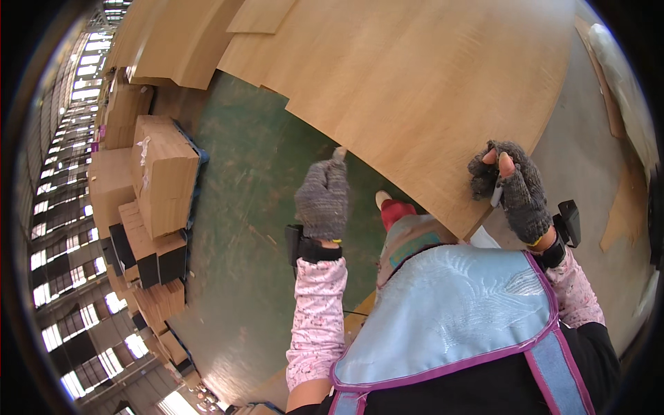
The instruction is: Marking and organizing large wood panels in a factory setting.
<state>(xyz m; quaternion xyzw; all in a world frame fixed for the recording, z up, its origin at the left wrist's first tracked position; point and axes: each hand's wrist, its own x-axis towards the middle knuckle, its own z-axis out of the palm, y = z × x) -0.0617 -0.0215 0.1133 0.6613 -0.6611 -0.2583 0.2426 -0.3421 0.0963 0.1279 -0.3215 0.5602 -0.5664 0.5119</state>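
A large thin wooden veneer sheet spreads in front of me, its near edge curving down toward my apron. My left hand, in a grey fingerless knit glove, grips the sheet's left near edge with fingers closed. My right hand, in the same kind of glove, presses on the sheet near its lower right corner and pinches a small slim grey tool between its fingers. Black bands sit on both wrists. A red-toed shoe shows below the sheet's edge.
Stacks of cut wooden sheets stand on dark pallets along the left. More veneer sheets lie at the upper left. The green floor runs between them. Grey floor with veneer scraps lies at the right.
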